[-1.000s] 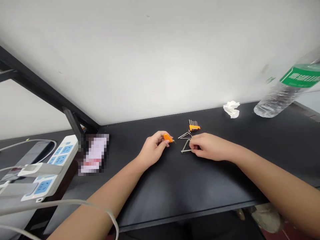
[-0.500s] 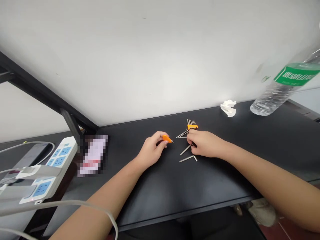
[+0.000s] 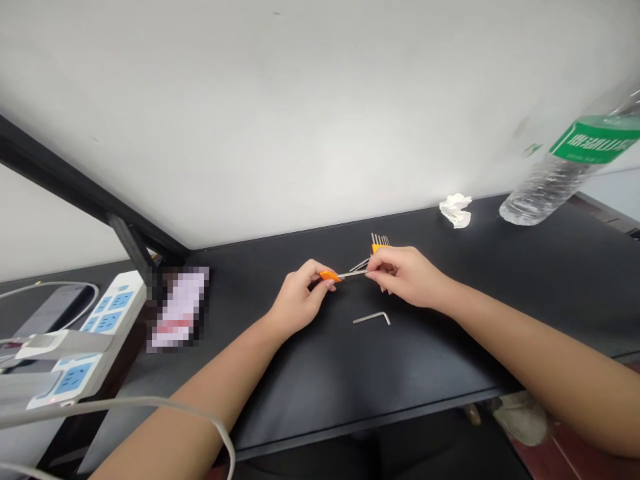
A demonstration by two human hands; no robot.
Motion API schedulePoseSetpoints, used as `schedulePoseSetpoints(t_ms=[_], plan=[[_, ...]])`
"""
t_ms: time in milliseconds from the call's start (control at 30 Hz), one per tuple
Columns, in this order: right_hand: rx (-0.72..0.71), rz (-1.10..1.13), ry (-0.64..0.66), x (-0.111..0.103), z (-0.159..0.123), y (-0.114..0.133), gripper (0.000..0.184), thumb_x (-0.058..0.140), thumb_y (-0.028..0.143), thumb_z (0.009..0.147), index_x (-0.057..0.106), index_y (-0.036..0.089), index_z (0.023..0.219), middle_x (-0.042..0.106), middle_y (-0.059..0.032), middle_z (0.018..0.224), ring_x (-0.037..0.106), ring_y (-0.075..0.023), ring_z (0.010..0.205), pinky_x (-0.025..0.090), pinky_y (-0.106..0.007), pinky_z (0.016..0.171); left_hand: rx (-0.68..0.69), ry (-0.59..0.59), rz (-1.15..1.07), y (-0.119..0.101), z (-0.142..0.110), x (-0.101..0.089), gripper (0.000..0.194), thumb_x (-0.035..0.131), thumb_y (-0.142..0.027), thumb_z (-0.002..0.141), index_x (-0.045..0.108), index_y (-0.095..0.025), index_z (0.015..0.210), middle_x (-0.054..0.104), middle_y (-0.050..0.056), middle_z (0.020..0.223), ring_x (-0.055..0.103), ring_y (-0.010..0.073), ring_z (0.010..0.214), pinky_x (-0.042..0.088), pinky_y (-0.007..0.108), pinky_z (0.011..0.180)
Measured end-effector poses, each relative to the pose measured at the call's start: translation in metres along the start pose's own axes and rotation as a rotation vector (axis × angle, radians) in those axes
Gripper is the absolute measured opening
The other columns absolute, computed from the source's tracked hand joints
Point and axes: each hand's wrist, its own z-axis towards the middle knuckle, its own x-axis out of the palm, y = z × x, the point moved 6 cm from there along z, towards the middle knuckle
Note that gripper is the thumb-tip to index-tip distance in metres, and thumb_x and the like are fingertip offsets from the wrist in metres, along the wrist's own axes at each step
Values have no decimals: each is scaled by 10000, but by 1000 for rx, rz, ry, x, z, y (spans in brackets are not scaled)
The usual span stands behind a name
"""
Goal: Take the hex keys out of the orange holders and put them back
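My left hand point(image 3: 301, 293) pinches a small orange hex key holder point(image 3: 329, 275) between thumb and fingers. My right hand point(image 3: 407, 275) is closed on the end of a silver hex key point(image 3: 354, 274), whose other end meets the holder's right side; whether it sits inside a hole is too small to tell. A loose L-shaped hex key point(image 3: 371, 317) lies on the black table just below the hands. Behind my right hand, partly hidden by it, are a second orange holder with several hex keys point(image 3: 380, 240) and some thin loose keys point(image 3: 360, 264).
A crumpled white tissue point(image 3: 455, 211) and a clear bottle with a green label point(image 3: 550, 173) stand by the wall on the right. To the left are a white power strip point(image 3: 107, 320) with plugs, a blurred-out packet point(image 3: 181, 307) and a grey cable point(image 3: 165, 403) crossing my left forearm.
My right hand has lifted a hex key from the table and brought its end to the orange holder. My left hand stays nearly in place with the holder.
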Motion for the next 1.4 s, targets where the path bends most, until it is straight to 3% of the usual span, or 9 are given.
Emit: schedulePoseSetpoints(t_ms=[233,500,600,700,933,1167,1267,1333,1400], plan=[[-195,-118,40,-6,2,15,182,526,199,994,692,201,918,696,-51,867,633,-173,790,491,-305,736,8,60,-28,-3,-1,3,107,629,-258,950,610,-192,1032,753,30,826,727,164,770,561,316,779],[-106,-59,103,2,6,8,176,578,226,985,721,193,888,681,-32,780,630,-153,681,506,-290,671,20,69,-85,-8,-1,8,121,629,-294,957,594,-190,1009,754,36,820,734,169,761,577,324,782],[-110,14,117,14,7,12,176,560,172,974,734,193,953,700,-52,919,634,-132,667,527,-285,669,24,94,-61,-11,-1,11,114,621,-293,961,595,-192,1007,756,34,828,734,170,767,572,314,762],[-145,48,121,25,9,17,225,541,103,944,717,200,1047,686,-73,1051,660,-148,797,546,-304,759,-1,92,-92,-11,0,11,116,624,-294,961,594,-190,1002,754,34,829,734,171,776,571,319,776],[77,311,112,36,10,-2,130,571,109,887,669,185,926,673,-21,861,668,-144,723,561,-299,692,-86,85,-299,-7,2,14,147,666,-292,934,583,-175,970,744,45,841,726,169,752,581,336,782],[241,688,107,52,11,-17,129,702,293,860,712,164,859,668,-54,954,681,-150,698,596,-348,705,-128,99,-438,-6,4,16,201,735,-302,893,602,-158,940,739,42,835,720,155,698,573,304,724],[194,513,147,41,12,-11,179,656,340,906,710,174,942,665,-55,931,668,-162,741,569,-343,715,-135,89,-502,-5,4,15,232,756,-317,877,610,-154,955,734,34,820,712,153,636,567,301,675],[77,162,129,22,9,-1,175,643,335,915,700,189,993,649,-61,994,633,-159,772,524,-327,720,-125,55,-541,-5,5,12,251,769,-325,866,613,-153,963,738,38,832,704,155,600,568,309,648],[15,-158,254,14,1,6,237,706,394,871,675,204,1009,639,-49,983,596,-170,754,470,-315,669,-112,25,-551,-6,5,11,259,775,-325,861,621,-153,976,743,42,840,691,148,582,572,314,639]])
